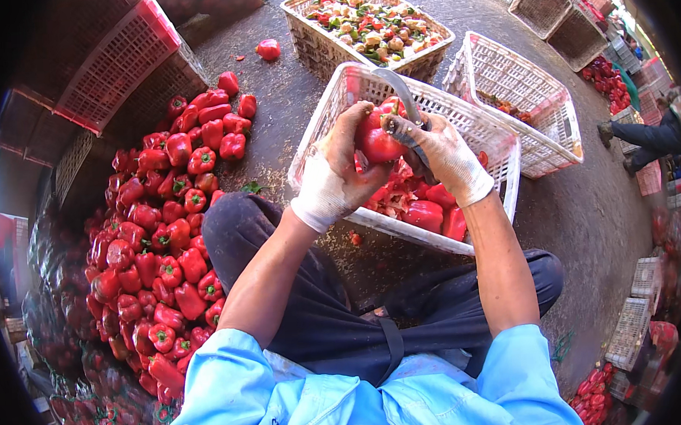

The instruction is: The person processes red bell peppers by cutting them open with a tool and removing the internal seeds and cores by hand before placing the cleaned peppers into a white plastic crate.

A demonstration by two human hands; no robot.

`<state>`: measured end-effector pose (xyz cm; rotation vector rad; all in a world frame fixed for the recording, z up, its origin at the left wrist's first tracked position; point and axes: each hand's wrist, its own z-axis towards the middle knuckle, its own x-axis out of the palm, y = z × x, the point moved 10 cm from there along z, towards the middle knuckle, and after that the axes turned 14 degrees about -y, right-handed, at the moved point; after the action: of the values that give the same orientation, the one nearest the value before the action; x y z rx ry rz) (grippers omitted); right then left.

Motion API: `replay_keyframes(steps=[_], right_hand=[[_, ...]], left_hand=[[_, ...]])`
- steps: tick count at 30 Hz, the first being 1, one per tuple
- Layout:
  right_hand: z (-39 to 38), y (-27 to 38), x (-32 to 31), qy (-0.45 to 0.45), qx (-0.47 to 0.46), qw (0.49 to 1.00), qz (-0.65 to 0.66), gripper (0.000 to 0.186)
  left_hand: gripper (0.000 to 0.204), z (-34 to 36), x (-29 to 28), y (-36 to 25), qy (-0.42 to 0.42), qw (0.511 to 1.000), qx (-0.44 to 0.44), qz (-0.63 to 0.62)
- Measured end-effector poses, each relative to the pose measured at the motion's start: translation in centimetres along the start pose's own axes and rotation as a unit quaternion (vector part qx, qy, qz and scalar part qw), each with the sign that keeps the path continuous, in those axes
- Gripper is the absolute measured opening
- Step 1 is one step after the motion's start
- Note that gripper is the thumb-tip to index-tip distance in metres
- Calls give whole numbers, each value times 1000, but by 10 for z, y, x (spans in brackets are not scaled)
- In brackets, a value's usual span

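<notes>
My left hand (333, 167), in a soiled white glove with dark fingertips, is closed around a red bell pepper (377, 140). In my right hand (447, 151), gloved the same way, is a knife with a curved blade (399, 91). That hand's thumb and fingers press against the pepper's right side, and the knife's handle is mostly hidden by them. Both hands are above a white plastic crate (417, 235) holding red peppers and torn pepper pieces (423, 216).
A large heap of red bell peppers (165, 252) lies left of my legs, with one loose pepper (268, 49) farther off. Beyond stands a crate of pepper cores (371, 34); another crate (523, 103) is at right. Stacked crates (121, 62) rise at far left. A person's legs (648, 133) show at far right.
</notes>
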<state>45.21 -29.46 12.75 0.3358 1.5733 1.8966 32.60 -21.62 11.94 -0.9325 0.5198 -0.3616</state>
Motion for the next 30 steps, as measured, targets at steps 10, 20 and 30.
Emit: replay_keyframes(steps=[10,20,30], right_hand=[[-11,-20,-2,-10,212,974,74,34],[-16,-36,0,7,267,950,161,27],[-13,-55,-12,11,270,943,194,39]], left_hand=[[80,-3,7,3,43,998,28,-27],[81,-7,9,4,54,996,7,-70],[68,-1,3,6,35,971,-91,-220]])
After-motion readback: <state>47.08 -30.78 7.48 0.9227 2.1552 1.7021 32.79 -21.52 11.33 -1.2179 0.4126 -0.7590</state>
